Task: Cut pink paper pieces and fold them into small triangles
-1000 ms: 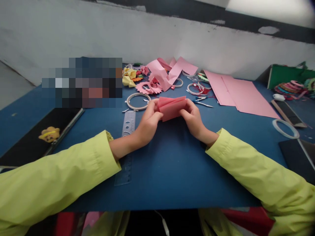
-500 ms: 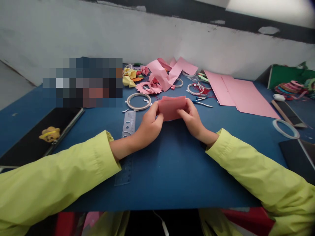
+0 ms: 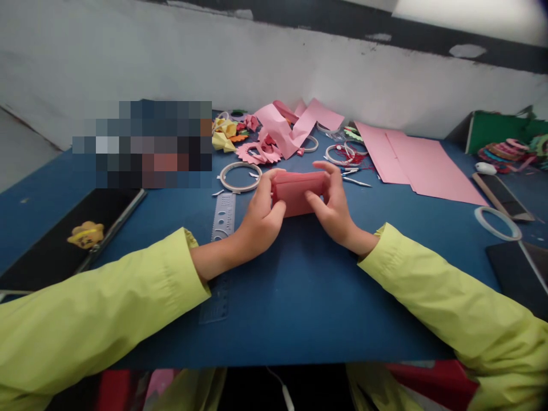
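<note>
A folded piece of pink paper (image 3: 295, 197) is held up above the blue table between both hands. My left hand (image 3: 262, 214) grips its left end, thumb on the near face and fingers behind. At the other end, my right hand (image 3: 334, 205) pinches the paper with its thumb on the front, its index finger raised over the top edge. Under my left forearm lies a clear plastic ruler (image 3: 222, 214), partly hidden. Just beyond my left hand is a roll of tape (image 3: 240, 177). A pair of blue-handled scissors (image 3: 355, 180) lies behind my right hand.
Pink paper scraps (image 3: 285, 125) and paper flowers pile up by the wall. Pink sheets (image 3: 419, 165) lie at the back right. A black case (image 3: 107, 220) with a bear charm sits left. At right are a phone (image 3: 503, 194) and another tape roll (image 3: 498, 223).
The paper has tilted and dropped slightly toward me, so a folded layer shows along its top. My right index finger has lifted above the paper's edge.
</note>
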`<state>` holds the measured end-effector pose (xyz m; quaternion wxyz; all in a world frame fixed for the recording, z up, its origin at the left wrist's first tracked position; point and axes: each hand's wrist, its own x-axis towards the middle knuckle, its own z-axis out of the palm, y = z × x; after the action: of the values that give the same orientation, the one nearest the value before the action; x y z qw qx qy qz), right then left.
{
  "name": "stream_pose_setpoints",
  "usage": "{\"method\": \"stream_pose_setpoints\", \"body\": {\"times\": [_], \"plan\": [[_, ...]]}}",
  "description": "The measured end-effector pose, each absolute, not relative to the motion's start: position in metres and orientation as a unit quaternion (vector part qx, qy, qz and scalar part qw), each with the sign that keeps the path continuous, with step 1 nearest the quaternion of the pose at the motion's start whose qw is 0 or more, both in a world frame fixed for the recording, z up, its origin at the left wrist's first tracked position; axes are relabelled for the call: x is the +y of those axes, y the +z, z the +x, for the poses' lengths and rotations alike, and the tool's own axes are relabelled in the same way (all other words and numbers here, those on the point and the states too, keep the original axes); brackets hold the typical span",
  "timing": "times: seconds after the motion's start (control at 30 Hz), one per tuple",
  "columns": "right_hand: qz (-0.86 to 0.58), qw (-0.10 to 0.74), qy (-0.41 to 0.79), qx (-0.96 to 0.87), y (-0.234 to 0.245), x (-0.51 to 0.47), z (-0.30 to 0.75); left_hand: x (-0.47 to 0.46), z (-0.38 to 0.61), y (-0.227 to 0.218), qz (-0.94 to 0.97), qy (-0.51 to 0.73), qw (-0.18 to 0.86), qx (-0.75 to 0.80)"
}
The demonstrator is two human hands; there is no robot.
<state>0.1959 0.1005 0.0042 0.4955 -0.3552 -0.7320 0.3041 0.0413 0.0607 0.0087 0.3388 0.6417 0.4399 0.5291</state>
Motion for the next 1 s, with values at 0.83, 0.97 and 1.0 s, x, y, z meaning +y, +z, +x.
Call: {"method": "stream_pose_setpoints", "body": {"times": [0.83,0.97,1.0], "plan": [[-0.315,0.453,0.097,-0.828,0.009,0.089,0.195,0.06,0.04,0.01,0.674,0.491,0.307,0.459],[-0.309,0.453,0.104,-0.829,0.009,0.09,0.195,0.059,0.04,0.011,0.677,0.488,0.304,0.46],[-0.307,0.46,0.103,-0.827,0.009,0.09,0.195,0.059,0.04,0.011,0.677,0.488,0.305,0.459]]}}
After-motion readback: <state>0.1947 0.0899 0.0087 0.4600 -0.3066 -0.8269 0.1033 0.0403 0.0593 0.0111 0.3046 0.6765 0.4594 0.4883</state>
